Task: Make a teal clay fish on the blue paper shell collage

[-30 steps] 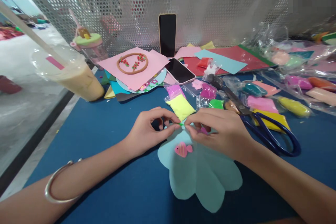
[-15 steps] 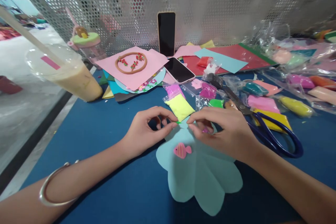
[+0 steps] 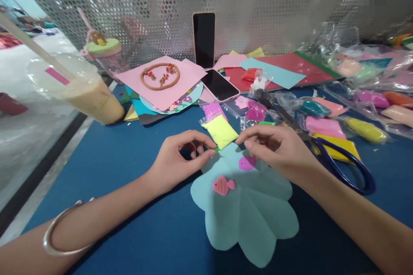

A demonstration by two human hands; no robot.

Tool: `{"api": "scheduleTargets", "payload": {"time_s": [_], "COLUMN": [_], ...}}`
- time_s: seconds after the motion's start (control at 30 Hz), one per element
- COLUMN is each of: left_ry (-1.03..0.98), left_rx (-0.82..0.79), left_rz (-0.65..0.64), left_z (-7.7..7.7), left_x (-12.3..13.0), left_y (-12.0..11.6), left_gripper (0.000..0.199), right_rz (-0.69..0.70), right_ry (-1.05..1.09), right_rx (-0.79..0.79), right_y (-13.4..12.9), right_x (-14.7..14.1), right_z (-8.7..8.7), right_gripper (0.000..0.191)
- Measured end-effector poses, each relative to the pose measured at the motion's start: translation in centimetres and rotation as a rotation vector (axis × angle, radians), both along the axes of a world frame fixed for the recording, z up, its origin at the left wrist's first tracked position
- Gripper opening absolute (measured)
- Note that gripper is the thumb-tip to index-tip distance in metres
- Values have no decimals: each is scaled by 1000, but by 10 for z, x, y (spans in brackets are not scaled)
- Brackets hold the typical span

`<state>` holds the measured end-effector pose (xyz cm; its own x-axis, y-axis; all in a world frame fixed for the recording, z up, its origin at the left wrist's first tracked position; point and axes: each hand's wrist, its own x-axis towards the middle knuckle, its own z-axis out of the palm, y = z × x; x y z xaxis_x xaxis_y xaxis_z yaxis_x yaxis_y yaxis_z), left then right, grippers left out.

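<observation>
Left hand [image 3: 184, 159], at the top left edge of the scalloped light-blue paper sheet [image 3: 240, 217], has thumb and forefinger nearly closed on a thin green clay-like sliver [image 3: 217, 149]; the other fingers are curled. Right hand [image 3: 279, 150], over the sheet's upper right edge, is loosely curled, with thumb and forefinger slightly parted; whether anything lies between them cannot be told. On the sheet's upper left part lies a striped pink clay-like fish [image 3: 222, 185]; above and to its right, a plain magenta clay-like piece with small dark dots [image 3: 247, 163], near the right hand. Just beyond the sheet's top edge rests a bright yellow clear-wrapped packet [image 3: 221, 131]. Right of the sheet, scissors with dark blue handles [image 3: 368, 180] lie across a deep yellow flat packet [image 3: 338, 149]. Farther beyond the sheet, a black-screened phone [image 3: 204, 41] stands upright behind a second, pink-edged phone [image 3: 221, 85] lying flat.
</observation>
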<state>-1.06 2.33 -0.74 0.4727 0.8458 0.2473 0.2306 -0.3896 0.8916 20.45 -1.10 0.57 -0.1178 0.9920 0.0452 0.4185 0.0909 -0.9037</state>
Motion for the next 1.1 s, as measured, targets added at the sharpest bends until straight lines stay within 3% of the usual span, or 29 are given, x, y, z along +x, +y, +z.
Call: {"api": "scheduleTargets", "payload": {"time_s": [0.27,0.47,0.67,0.9,1.1], "left_ry": [22,77,112,97,108], "left_rx": [79,401,553,627,589], "left_rz": [15,29,9,-54,-56], "left_z": [0,3,2,5,6], "left_x": [1,2,2,5,5], "left_y": [-1,-7,-10,-9,-9], "left_gripper": [5,19,14,13,9], "right_rz": [17,74,140,124,119], "right_ry": [62,70,85,47,14], "right_rx": [-63,-104,-83,-37,5], "right_y": [2,-1,-8,-9,-10], "right_x": [-1,-9,-21,-23,-23], "right_z": [0,-7,-4,-3,-1], "right_gripper": [8,8,6,8,12]}}
